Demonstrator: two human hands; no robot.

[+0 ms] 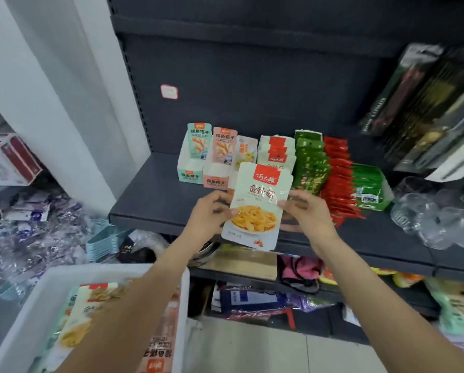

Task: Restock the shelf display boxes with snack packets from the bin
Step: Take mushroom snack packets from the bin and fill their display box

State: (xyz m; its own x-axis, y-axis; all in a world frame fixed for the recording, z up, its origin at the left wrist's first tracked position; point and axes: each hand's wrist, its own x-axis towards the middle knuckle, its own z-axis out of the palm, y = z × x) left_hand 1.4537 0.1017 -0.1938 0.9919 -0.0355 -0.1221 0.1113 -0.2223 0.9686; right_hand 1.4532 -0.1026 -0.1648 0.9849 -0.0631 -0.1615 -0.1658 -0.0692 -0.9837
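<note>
Two hands hold one packet (pixel 257 205) between them, and the coming move turns on where that packet sits against its row. Nearest the camera, a white bin (pixel 50 286) stands low on the left, hard-walled and still holding loose packets of the same pale kind. Above it the left hand (pixel 209 214) pinches the packet's left edge, thumb on the printed face; the right hand (pixel 306 211) grips the right edge, thumb in front and fingers behind. The packet is a flat, glossy pouch — pale, with a red label at the top and a photo of yellow strips lower down — held upright, long axis vertical and leaning a little, face toward the camera, over the front lip of the dark shelf (pixel 150 200). Just behind its top edge stands the matching row (pixel 276 152), pouches packed upright front to back, so the slot lies straight ahead of both hands and the right hand looks slightly closer to it. Left of that row sit two cardboard display boxes, a green box (pixel 190 168) and a pink box (pixel 217 173), stiff and matte. To the right run a green row (pixel 311 162) and a red row (pixel 338 179) of crinkly foil packs.
</note>
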